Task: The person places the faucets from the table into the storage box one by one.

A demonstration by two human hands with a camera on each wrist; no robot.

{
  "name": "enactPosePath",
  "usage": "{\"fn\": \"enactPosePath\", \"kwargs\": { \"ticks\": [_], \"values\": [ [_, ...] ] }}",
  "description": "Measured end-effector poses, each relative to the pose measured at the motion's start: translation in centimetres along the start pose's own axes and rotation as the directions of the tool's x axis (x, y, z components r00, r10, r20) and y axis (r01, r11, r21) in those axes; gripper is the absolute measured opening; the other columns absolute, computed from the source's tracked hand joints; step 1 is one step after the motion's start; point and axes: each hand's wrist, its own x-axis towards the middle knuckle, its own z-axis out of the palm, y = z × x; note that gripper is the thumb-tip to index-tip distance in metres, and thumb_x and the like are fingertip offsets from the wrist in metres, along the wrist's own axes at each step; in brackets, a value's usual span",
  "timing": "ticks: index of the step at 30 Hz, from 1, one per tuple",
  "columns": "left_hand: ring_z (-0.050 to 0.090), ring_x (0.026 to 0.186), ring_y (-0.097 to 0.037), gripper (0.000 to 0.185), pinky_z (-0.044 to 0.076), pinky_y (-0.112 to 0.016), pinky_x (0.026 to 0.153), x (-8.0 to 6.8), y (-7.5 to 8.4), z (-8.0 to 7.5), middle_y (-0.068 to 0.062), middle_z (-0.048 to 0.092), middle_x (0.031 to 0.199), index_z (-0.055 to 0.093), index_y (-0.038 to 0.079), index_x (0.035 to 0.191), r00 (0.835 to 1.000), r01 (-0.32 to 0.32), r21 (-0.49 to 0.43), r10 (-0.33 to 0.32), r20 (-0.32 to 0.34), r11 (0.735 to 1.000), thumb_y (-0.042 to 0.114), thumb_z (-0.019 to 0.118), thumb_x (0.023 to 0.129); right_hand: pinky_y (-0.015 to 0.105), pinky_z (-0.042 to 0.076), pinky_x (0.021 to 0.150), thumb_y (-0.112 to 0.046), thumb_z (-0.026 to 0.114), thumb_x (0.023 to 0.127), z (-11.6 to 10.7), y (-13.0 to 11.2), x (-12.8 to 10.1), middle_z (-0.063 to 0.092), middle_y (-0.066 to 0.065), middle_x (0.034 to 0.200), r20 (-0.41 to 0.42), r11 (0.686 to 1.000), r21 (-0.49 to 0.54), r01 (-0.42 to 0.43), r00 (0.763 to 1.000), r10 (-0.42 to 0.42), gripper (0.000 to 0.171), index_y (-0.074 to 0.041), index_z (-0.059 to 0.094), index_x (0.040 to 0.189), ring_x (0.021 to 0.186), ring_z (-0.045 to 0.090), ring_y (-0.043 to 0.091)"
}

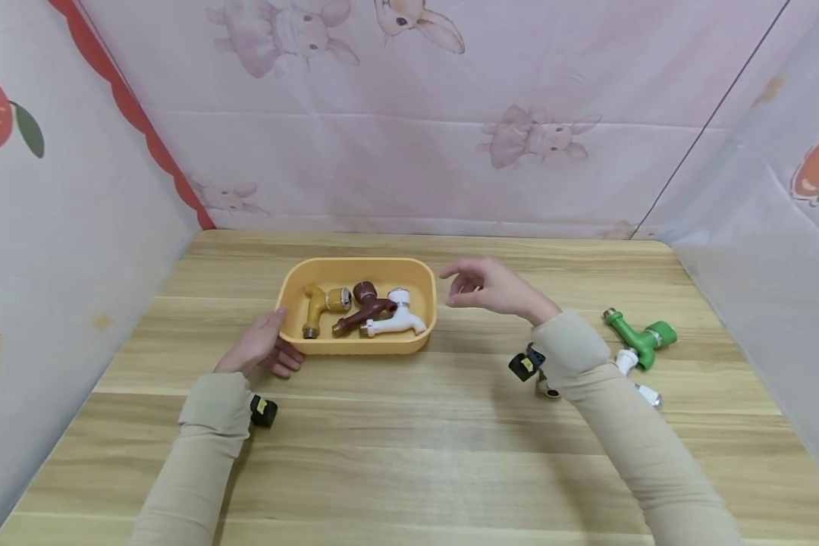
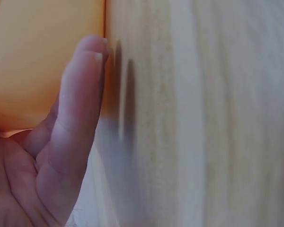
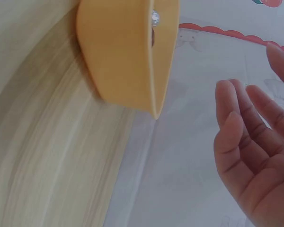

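There, tray [image 1: 293,292] against left hand [image 1: 259,345].

Wooden bench [image 1: 409,455], light grain. Green tap [image 1: 640,334] lies at its right side; white tap [image 1: 629,361] just beside it, partly hidden. Pink bunny-print sheet [image 1: 450,114] hangs behind. Strawberry-print sheet [image 1: 14,189] on left.

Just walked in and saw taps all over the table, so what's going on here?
A person sits at a wooden table with a yellow tray holding three taps: a yellow tap, a brown tap and a white tap. The left hand rests against the tray's near left corner. The right hand hovers open and empty beside the tray's right end. A green tap and white fittings lie on the table, behind the right forearm.
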Motion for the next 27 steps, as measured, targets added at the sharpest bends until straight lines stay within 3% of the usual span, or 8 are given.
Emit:
{"fn": "enactPosePath", "kwargs": {
  "ticks": [11, 17, 23, 27],
  "values": [
    [0.063, 0.062, -0.026, 0.065, 0.056, -0.043, 0.058, 0.1, -0.2, -0.1, -0.018, 0.062, 0.073, 0.026, -0.011, 0.123, 1.0, -0.007, 0.0, 0.007, 0.015, 1.0, 0.047, 0.011, 0.098, 0.031, 0.053, 0.072, -0.012, 0.071, 0.079, -0.1, 0.6, -2.6, 0.065, 0.004, 0.083, -0.039, 0.998, -0.06, -0.01, 0.999, 0.007, 0.04, 0.0, 0.058, 0.115, 0.077, 0.061, 0.016],
    [0.063, 0.062, -0.027, 0.068, 0.056, -0.044, 0.058, -0.1, -0.4, 0.0, -0.018, 0.062, 0.074, 0.029, -0.013, 0.121, 1.0, -0.001, -0.004, 0.001, 0.01, 1.0, 0.049, 0.012, 0.097, 0.031, 0.053, 0.07, -0.014, 0.072, 0.079, -0.3, 1.3, -3.8, 0.065, 0.003, 0.083, -0.039, 0.99, -0.141, -0.002, 0.999, -0.004, 0.041, 0.001, 0.058, 0.114, 0.076, 0.061, 0.014],
    [0.063, 0.063, -0.028, 0.066, 0.056, -0.044, 0.059, -0.1, -0.5, 0.2, -0.018, 0.062, 0.074, 0.031, -0.013, 0.119, 1.0, 0.011, -0.007, -0.011, 0.008, 1.0, 0.046, 0.011, 0.098, 0.033, 0.052, 0.068, -0.018, 0.074, 0.077, -0.8, 2.0, -5.4, 0.064, 0.004, 0.088, -0.036, 0.972, -0.233, -0.035, 0.999, 0.027, 0.045, -0.002, 0.058, 0.116, 0.076, 0.06, 0.013],
    [0.063, 0.062, -0.028, 0.066, 0.056, -0.044, 0.058, 0.0, -0.2, 0.1, -0.019, 0.062, 0.074, 0.028, -0.012, 0.123, 1.0, -0.005, -0.006, 0.005, 0.003, 1.0, 0.046, 0.012, 0.098, 0.035, 0.052, 0.068, -0.017, 0.074, 0.076, -1.2, 2.6, -6.5, 0.064, 0.004, 0.09, -0.046, 0.97, -0.236, -0.053, 0.998, 0.043, 0.046, -0.003, 0.057, 0.117, 0.079, 0.06, 0.016]
  ]
}}
